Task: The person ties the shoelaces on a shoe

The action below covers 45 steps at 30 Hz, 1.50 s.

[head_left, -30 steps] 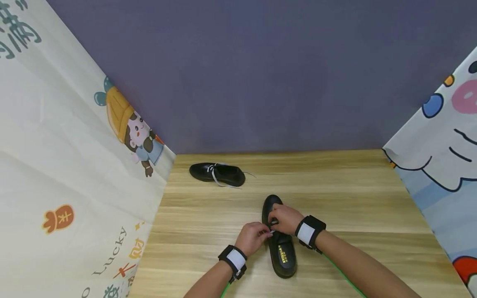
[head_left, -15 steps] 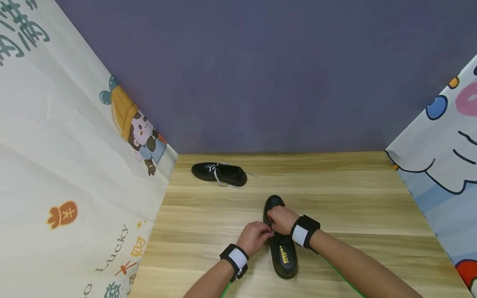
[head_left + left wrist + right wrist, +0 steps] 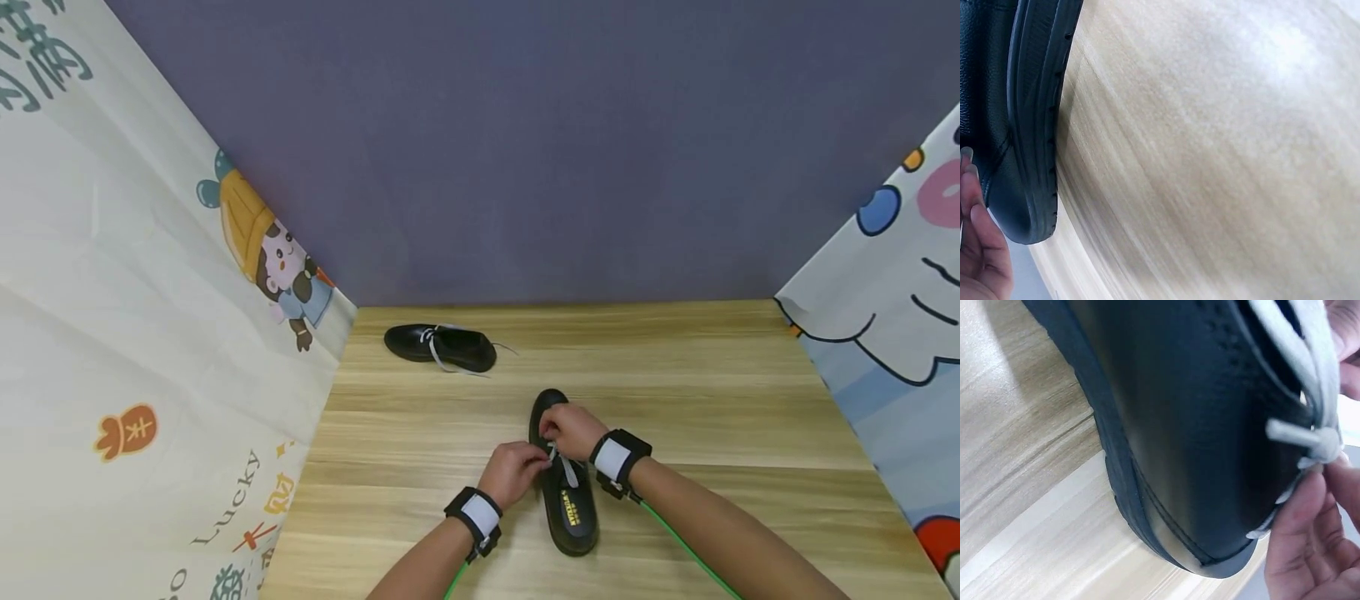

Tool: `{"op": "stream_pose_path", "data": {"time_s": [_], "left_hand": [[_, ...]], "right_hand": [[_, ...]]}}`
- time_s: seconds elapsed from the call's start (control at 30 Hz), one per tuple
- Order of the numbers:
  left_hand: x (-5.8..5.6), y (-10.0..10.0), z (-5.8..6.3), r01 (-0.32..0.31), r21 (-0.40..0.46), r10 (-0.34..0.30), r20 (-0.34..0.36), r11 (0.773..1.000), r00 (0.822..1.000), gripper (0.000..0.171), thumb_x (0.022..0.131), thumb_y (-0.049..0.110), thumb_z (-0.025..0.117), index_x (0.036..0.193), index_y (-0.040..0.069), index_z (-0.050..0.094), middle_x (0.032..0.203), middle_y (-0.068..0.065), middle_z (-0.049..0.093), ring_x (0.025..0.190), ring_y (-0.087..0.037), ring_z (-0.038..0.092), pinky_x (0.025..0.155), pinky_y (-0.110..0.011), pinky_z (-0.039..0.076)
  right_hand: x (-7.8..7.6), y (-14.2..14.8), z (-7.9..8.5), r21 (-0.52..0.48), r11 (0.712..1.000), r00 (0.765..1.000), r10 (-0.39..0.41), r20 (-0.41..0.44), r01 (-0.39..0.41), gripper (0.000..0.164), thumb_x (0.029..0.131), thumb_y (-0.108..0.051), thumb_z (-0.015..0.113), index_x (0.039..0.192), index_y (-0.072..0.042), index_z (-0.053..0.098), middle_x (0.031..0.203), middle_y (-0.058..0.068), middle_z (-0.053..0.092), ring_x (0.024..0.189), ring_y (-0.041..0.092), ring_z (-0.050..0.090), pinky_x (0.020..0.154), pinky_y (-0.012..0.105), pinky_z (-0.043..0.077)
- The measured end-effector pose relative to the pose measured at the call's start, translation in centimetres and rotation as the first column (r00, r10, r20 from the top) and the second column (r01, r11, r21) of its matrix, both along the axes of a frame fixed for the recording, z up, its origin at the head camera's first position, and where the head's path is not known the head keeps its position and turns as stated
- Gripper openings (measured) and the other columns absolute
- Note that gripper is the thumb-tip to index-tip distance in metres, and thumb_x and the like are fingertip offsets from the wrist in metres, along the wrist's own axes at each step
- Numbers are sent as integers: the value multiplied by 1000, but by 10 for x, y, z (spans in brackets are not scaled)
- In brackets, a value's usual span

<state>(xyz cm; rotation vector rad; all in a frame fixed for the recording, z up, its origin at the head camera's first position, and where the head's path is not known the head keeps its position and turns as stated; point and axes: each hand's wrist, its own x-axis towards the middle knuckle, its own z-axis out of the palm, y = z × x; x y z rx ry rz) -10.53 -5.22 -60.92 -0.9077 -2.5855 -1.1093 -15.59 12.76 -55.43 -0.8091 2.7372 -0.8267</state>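
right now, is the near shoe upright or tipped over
Upright: the near shoe rests sole down on the wood-grain surface, its opening facing up.

I saw a black near shoe [image 3: 567, 492] with yellow insole lettering, its lace [image 3: 1325, 445] greyish white; a black far shoe [image 3: 459, 354]; streaky tan wood-grain boards [image 3: 675, 375]; a slate-purple backdrop [image 3: 480, 150]; and a white sheet [image 3: 90, 333] with cartoon prints.

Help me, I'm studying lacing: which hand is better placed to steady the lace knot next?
Probably the right hand: it sits right at the knot, while the left hand shows farther along the lace.
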Motion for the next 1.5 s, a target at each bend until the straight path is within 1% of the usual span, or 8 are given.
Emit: {"op": "stream_pose_path", "data": {"time_s": [0.23,0.6,0.83,0.97,1.07,1.2,1.3,1.5], "left_hand": [[1,3,1,-8,2,8,31,1000,999,1,87,11,78,88,11,77,84,4,74,79,-3,67,74,-12,49],[3,7,-3,-15,-2,16,39,1000,999,2,88,12,78,88,11,77,85,4,74,80,-3,67,74,-13,49],[3,8,-5,-28,15,27,65,1000,998,1,87,11,78,88,11,77,85,3,74,79,-3,66,73,-14,50],[1,7,-2,-62,22,59,107,998,992,4,90,14,76,90,11,78,84,3,72,77,-1,64,70,-12,48],[-2,4,-2,-78,19,75,104,997,992,5,90,14,76,90,10,78,81,3,70,74,-1,61,67,-12,46],[-5,0,1,-86,16,84,105,996,991,6,90,16,76,89,10,78,80,4,67,74,-2,60,66,-14,47],[-5,-1,1,-90,11,87,143,996,986,8,92,18,73,90,12,77,82,4,68,76,-1,59,68,-14,47],[-8,-3,2,-103,15,99,156,995,983,8,96,18,69,91,12,73,82,4,69,72,-1,56,66,-16,46]], "right_hand": [[-1,-2,-4,12,994,992,-112,51,112,11,92,-5,70,85,-13,68,81,-2,61,74,13,57,70,35,50],[-1,0,-11,19,994,995,-104,-3,104,12,95,0,64,90,-11,63,85,1,58,78,17,59,71,37,51],[2,9,-11,-64,995,997,-78,13,79,4,97,-4,63,98,-7,66,91,3,62,85,19,61,75,37,52],[11,24,-10,-144,986,996,-85,-31,79,10,97,-7,64,107,-5,64,96,2,58,85,16,58,73,33,51],[24,35,-9,-158,985,992,-88,-92,72,13,94,-14,71,102,-7,63,91,0,53,79,12,53,67,29,47],[45,40,-13,-46,999,984,-21,-178,13,35,84,-37,82,93,-14,58,83,-8,48,70,6,44,59,22,39],[57,38,-20,26,999,973,29,-228,-24,45,77,-44,85,93,-15,54,83,-10,44,69,4,41,58,22,36],[60,33,-22,31,999,959,50,-277,-43,31,81,-15,84,95,-10,58,89,-3,51,73,9,50,61,28,44]]}}
